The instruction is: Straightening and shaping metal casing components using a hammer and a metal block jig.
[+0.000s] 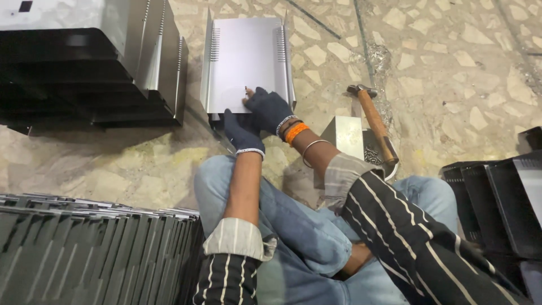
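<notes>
A grey sheet-metal cover (244, 59) with bent-up sides and louvre slots lies on the stone floor in front of my knees. My right hand (268, 108), in a dark fingerless glove, rests on the cover's near edge and pinches a small thin object against the metal. My left hand (241, 133), also gloved, grips the near edge of the cover just below and left of the right hand. What the small object is cannot be told. Bangles and an orange band ring my right wrist.
A hammer (374, 121) with a wooden handle lies to the right beside a small metal box (345, 135). Stacked dark metal covers (90, 68) stand at the upper left, a row of panels (96, 254) at the lower left, black trays (497, 203) at the right.
</notes>
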